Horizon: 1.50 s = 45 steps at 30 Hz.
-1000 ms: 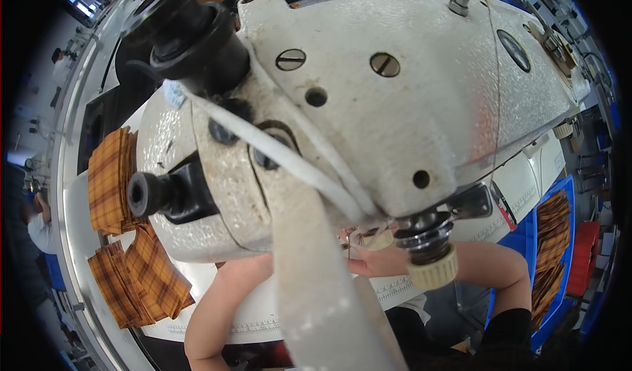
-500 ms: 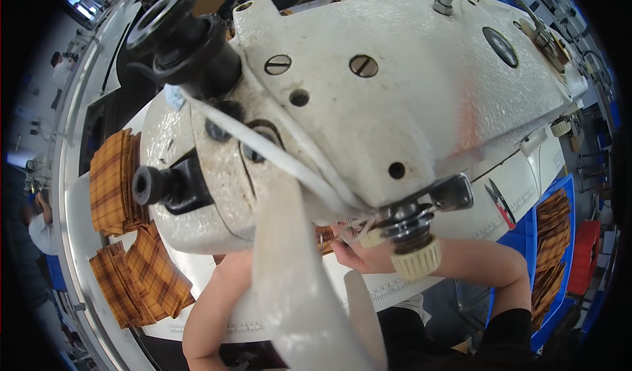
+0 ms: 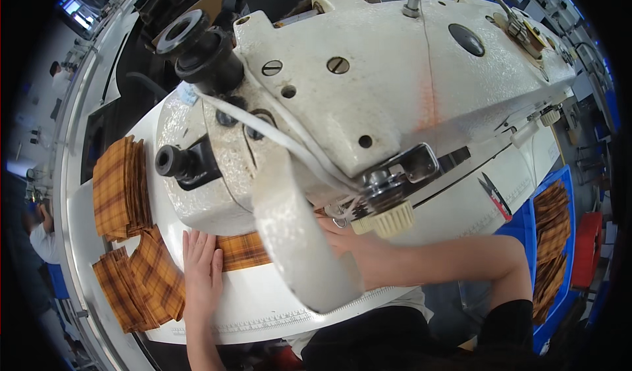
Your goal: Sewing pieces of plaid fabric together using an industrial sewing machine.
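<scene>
A worker's left hand [image 3: 203,269] lies flat, fingers spread, on a plaid fabric strip [image 3: 242,251] feeding under an industrial sewing machine [image 3: 368,107]. The right hand [image 3: 342,234] reaches beneath the head, fingers hidden. Stacked plaid pieces [image 3: 122,186] wait at left; the seam looks unfinished.

Both forearms are bare to the elbow, the left hand [image 3: 203,270] and right hand [image 3: 347,238] wear no gloves or rings that show, and a dark short sleeve [image 3: 507,325] covers the right upper arm.
</scene>
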Each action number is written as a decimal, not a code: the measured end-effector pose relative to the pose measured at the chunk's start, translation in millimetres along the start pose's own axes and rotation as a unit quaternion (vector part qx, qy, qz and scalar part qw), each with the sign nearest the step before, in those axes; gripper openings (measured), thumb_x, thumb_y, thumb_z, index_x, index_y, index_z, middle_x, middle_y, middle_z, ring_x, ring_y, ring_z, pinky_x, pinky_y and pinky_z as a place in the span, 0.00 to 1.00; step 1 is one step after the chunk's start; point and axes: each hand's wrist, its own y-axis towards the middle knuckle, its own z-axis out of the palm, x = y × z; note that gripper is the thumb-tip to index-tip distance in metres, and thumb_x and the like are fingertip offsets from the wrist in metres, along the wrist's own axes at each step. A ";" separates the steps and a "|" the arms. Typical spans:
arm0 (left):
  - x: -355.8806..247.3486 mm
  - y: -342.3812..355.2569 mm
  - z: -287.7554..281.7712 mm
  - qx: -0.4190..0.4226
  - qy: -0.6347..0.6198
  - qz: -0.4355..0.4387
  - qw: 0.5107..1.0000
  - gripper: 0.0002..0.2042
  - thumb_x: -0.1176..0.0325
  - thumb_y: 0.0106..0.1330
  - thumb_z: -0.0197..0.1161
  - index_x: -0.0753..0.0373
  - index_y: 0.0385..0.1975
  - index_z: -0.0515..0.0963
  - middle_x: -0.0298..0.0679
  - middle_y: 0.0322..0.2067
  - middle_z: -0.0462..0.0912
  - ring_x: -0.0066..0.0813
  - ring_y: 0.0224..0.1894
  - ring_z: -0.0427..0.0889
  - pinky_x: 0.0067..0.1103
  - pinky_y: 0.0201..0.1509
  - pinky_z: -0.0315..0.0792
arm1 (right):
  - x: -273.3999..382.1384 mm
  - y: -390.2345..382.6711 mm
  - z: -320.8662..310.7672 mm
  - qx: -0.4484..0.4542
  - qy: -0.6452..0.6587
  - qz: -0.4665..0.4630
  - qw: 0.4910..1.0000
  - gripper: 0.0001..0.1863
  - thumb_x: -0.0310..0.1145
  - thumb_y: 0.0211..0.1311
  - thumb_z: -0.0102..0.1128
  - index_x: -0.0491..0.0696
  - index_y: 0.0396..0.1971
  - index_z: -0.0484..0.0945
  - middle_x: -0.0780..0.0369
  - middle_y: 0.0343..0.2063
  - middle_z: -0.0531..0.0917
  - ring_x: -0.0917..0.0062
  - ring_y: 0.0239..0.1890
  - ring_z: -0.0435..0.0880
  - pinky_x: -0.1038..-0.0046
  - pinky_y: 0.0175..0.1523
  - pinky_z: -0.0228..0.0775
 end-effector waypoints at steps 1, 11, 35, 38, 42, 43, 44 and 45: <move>0.8 0.7 -2.2 0.000 0.007 0.001 1.000 0.16 0.73 0.72 0.49 0.74 0.55 0.73 0.54 0.59 0.72 0.54 0.68 0.62 0.41 0.77 0.44 | 1.8 -9.3 -6.9 -0.005 0.018 0.022 1.000 0.36 0.50 0.67 0.52 0.30 0.58 0.68 0.46 0.62 0.70 0.60 0.66 0.67 0.60 0.70 0.55; -68.6 31.6 11.8 -0.008 -0.101 0.115 0.988 0.17 0.82 0.59 0.63 0.69 0.50 0.79 0.47 0.52 0.79 0.45 0.61 0.74 0.36 0.60 0.72 | 5.6 -37.2 -22.7 0.015 -0.094 -0.019 0.995 0.32 0.48 0.66 0.54 0.30 0.53 0.73 0.47 0.57 0.75 0.59 0.60 0.74 0.61 0.68 0.60; -64.8 61.7 25.6 -0.002 0.052 0.251 0.966 0.20 0.77 0.52 0.65 0.56 0.48 0.82 0.36 0.38 0.82 0.34 0.38 0.82 0.27 0.40 0.76 | -46.2 -10.4 -28.0 -0.027 -0.180 -0.062 0.981 0.12 0.34 0.41 0.62 0.40 0.24 0.78 0.58 0.32 0.77 0.68 0.39 0.77 0.69 0.45 0.71; -57.5 64.0 25.5 0.039 0.045 0.186 0.981 0.18 0.72 0.52 0.66 0.53 0.45 0.82 0.33 0.34 0.81 0.33 0.34 0.80 0.27 0.36 0.74 | -52.2 -6.5 -22.8 -0.025 -0.163 -0.044 0.985 0.12 0.34 0.40 0.63 0.40 0.23 0.78 0.58 0.32 0.77 0.68 0.39 0.78 0.68 0.46 0.71; -56.6 65.4 29.2 -0.001 0.011 0.226 0.974 0.15 0.72 0.54 0.64 0.54 0.44 0.82 0.35 0.32 0.80 0.34 0.34 0.80 0.29 0.37 0.74 | -54.9 -6.0 -19.8 -0.026 -0.160 -0.039 0.986 0.12 0.34 0.40 0.64 0.41 0.23 0.78 0.59 0.31 0.77 0.68 0.39 0.79 0.68 0.46 0.72; -56.9 65.8 30.5 -0.003 -0.026 0.225 0.974 0.15 0.71 0.55 0.64 0.54 0.44 0.82 0.36 0.31 0.80 0.34 0.35 0.80 0.29 0.37 0.74 | -54.6 -6.2 -20.6 -0.037 -0.199 -0.062 0.977 0.12 0.35 0.40 0.65 0.41 0.23 0.78 0.59 0.31 0.77 0.68 0.38 0.79 0.68 0.45 0.71; -57.6 65.2 32.4 -0.014 -0.067 0.216 0.974 0.16 0.71 0.55 0.64 0.54 0.44 0.82 0.37 0.31 0.80 0.34 0.36 0.80 0.29 0.38 0.74 | -54.2 -6.3 -21.9 -0.042 -0.196 -0.065 0.977 0.12 0.35 0.40 0.65 0.41 0.22 0.78 0.59 0.30 0.77 0.68 0.38 0.79 0.68 0.45 0.71; -56.9 65.3 33.6 -0.010 -0.063 0.214 0.975 0.16 0.72 0.55 0.64 0.55 0.45 0.82 0.37 0.32 0.80 0.34 0.36 0.81 0.29 0.39 0.74 | -53.4 -6.1 -23.5 -0.056 -0.171 -0.061 0.982 0.12 0.35 0.40 0.65 0.41 0.22 0.78 0.59 0.30 0.77 0.69 0.38 0.78 0.68 0.45 0.71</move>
